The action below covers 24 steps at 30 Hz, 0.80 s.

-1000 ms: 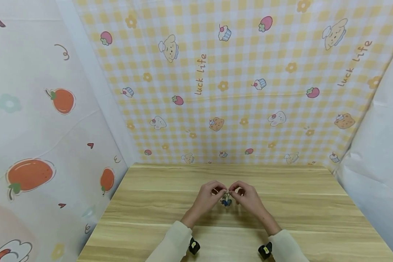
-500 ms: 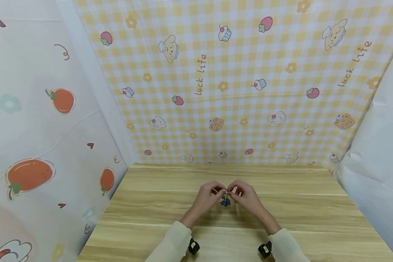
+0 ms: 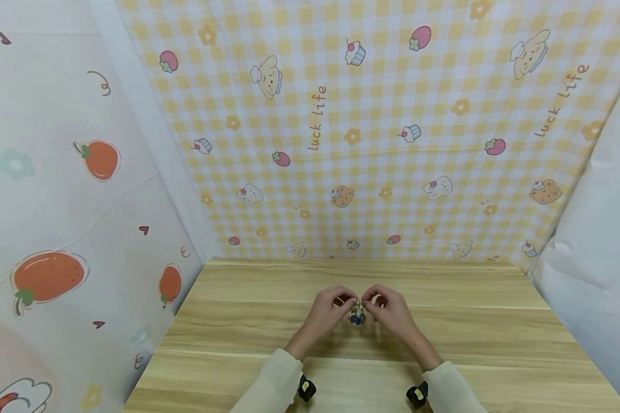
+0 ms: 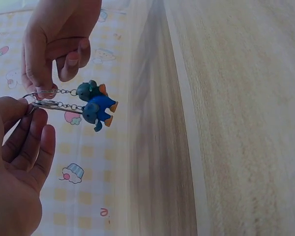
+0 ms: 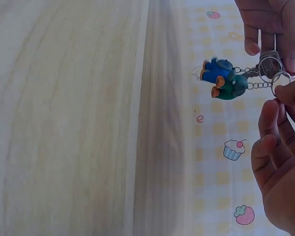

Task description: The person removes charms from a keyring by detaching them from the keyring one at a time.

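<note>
In the head view, my left hand [image 3: 329, 310] and right hand [image 3: 390, 311] meet over the table, fingertips close together. My left hand pinches a metal key ring [image 5: 270, 68]; a grey key [image 5: 269, 63] and a chain with a blue animal figure [image 4: 102, 104] hang from it. Between my right thumb and fingers is a second key ring [image 5: 281, 81], whose chain leads to a green animal figure [image 5: 232, 88]. Both figures have orange feet and dangle side by side. The two rings overlap in the right wrist view.
The wood-grain table [image 3: 227, 321] spreads out on every side of the hands. A yellow checked cloth [image 3: 372, 172] covers the back wall; printed white sheeting [image 3: 124, 229] stands at the left. Black wrist cameras [image 3: 306, 388] show below the sleeves.
My right fingertips moved in toward the left hand, then back out slightly to the right. The dangling figures swung and turned a little. The left hand stays nearly still.
</note>
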Tool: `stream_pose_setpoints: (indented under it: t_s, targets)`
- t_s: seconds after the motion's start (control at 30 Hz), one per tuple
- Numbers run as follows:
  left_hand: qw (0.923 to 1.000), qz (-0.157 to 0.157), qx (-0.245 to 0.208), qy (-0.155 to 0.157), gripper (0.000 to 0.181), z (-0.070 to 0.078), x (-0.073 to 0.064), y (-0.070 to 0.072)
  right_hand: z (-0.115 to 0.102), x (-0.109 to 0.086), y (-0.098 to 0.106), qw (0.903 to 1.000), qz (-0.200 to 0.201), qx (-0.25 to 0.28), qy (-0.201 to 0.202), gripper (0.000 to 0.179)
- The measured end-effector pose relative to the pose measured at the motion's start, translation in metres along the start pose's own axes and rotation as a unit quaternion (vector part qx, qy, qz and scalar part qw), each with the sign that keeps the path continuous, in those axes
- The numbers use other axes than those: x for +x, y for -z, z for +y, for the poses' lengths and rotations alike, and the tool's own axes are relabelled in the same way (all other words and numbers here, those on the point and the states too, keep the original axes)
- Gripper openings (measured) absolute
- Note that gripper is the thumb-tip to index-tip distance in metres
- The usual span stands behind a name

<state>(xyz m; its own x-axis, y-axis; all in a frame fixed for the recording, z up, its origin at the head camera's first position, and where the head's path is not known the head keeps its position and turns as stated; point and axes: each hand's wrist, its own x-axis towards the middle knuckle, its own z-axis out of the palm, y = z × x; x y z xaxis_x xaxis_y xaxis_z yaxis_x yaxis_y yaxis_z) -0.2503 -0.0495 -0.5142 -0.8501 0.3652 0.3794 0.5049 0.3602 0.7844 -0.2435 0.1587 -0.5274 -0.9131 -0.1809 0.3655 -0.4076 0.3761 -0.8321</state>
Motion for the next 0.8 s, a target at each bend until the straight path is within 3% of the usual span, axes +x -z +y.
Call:
stream_pose_setpoints:
  t_s: [0.37,0.8]
  targets:
    - [1.0,0.004,0.003,0.003,0.01,-0.0008,-0.0008,0.0028,-0.002,0.0002,-0.002,0.9988,-0.022,0.026,-0.035,0.003]
    - [0.9998,0.016,-0.002,0.007,0.011,-0.0017,-0.001,0.006,0.0002,0.0015,-0.0026,0.9993,-0.022,0.004,0.03,0.014]
